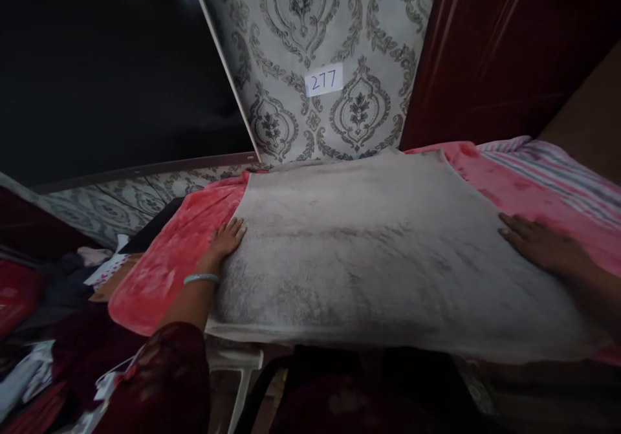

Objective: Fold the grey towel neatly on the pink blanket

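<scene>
Left hand (227, 237) flat, fingers spread, pressing grey cloth (378, 253) at its left edge; right hand (536, 243) likewise flat at right edge, seemingly to hold it smooth. Spread mid-frame over pink blanket (169, 259). Label "277" (324, 80) upper centre.

single head view, down and forward, close over the grey cloth (378, 253)

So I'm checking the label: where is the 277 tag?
In the head view, the 277 tag sits top centre on the patterned wall, above the grey cloth.
</scene>
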`<state>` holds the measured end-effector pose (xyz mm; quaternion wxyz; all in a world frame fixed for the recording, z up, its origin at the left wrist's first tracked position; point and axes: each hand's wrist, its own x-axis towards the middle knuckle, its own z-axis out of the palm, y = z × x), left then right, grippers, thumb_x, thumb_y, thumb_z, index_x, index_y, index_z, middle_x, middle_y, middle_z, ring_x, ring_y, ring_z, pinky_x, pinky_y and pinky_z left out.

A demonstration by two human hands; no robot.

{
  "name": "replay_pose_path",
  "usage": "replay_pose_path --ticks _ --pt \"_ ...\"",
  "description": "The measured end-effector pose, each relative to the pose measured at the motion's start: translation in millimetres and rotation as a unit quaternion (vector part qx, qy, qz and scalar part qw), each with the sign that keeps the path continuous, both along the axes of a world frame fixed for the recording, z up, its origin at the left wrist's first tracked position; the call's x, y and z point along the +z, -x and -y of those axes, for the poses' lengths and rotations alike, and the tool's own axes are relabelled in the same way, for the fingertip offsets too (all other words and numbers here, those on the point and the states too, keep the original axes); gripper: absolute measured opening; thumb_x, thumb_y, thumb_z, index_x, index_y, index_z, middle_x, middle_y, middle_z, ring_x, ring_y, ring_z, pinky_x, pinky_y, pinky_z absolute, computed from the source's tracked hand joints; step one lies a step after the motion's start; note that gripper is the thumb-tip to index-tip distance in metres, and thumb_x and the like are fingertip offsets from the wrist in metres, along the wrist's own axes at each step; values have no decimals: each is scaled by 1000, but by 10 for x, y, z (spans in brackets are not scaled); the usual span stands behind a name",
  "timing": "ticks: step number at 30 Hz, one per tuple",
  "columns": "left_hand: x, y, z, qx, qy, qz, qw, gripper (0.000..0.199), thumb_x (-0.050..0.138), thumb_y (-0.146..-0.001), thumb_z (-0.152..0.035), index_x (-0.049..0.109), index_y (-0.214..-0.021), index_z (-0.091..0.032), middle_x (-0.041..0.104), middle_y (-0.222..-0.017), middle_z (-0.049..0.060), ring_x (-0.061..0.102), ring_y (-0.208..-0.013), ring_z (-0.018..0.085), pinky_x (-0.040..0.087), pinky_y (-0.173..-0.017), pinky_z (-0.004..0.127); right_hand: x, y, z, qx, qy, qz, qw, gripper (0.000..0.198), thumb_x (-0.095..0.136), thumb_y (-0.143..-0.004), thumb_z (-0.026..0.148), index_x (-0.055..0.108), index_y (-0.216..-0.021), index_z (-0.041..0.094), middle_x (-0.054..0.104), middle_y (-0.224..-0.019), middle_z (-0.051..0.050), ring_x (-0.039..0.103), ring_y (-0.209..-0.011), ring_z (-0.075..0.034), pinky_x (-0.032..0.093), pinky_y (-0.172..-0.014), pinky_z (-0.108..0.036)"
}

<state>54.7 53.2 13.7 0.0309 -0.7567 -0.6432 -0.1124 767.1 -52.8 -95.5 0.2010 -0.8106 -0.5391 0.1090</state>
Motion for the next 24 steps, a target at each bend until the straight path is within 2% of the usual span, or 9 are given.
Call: replay_pose_path --ticks 3,5,6,8,10,11,13,16,24 --pt "38 -226 3 41 38 11 998 63 24 -101 -61 54 -146 -30 52 -153 12 39 -146 43 33 -112 72 31 152 81 -32 -54 49 997 82 23 -79 84 34 -151 47 40 -159 -6 30 -142 -58 24 -103 -86" --pt "-1 -534 71 14 66 -5 998 65 27 -101 -59 51 -150 -24 43 -160 15 30 -150 44 27 -116 71 110 511 92 -20 -117 104 987 79 22 -84 81 42 -149 42 43 -156 -11 34 -139 -59 30 -96 -88" --pt "-44 -725 142 -22 78 -13 997 64 30 -102 -57 47 -152 -21 37 -163 16 25 -153 42 24 -119 69 158 770 90 13 -150 130 980 77 22 -87 77 44 -149 38 44 -156 -12 36 -139 -56 33 -96 -86" --pt "-163 -1130 356 -111 87 -19 990 61 40 -100 -56 41 -156 -31 29 -168 6 19 -156 32 18 -125 58 241 1397 90 137 -174 152 963 72 21 -96 64 44 -152 26 43 -157 -16 38 -143 -45 40 -105 -72" --pt "-302 -1488 622 -254 77 -24 964 64 42 -100 -58 34 -159 -34 24 -170 5 15 -157 32 15 -125 59 277 2051 111 229 -152 166 947 65 22 -101 53 44 -153 23 39 -160 -14 36 -147 -36 40 -112 -61" --pt "-370 -1626 752 -300 77 -21 951 66 42 -99 -59 31 -160 -35 23 -170 5 14 -158 32 15 -125 60 272 2337 132 269 -129 168 940 63 23 -102 51 43 -155 24 37 -162 -11 34 -149 -33 38 -114 -59" --pt "-485 -1802 956 -335 78 -16 939 70 42 -98 -62 28 -161 -33 21 -170 7 13 -157 34 16 -124 64 229 2750 184 311 -93 170 930 60 26 -102 50 42 -156 29 34 -164 -7 30 -151 -30 34 -117 -59" --pt "-582 -1870 1079 -328 84 -13 941 71 41 -98 -63 29 -161 -31 23 -170 9 13 -157 37 15 -122 69 149 2943 245 318 -65 166 931 60 28 -102 51 39 -158 32 30 -165 -3 25 -153 -29 28 -120 -59" --pt "-535 -1817 1053 -332 86 5 939 70 41 -99 -61 31 -160 -27 27 -168 10 17 -157 34 17 -124 64 167 2856 245 318 -49 156 934 61 28 -103 52 38 -159 29 30 -165 -6 25 -153 -31 26 -120 -60"
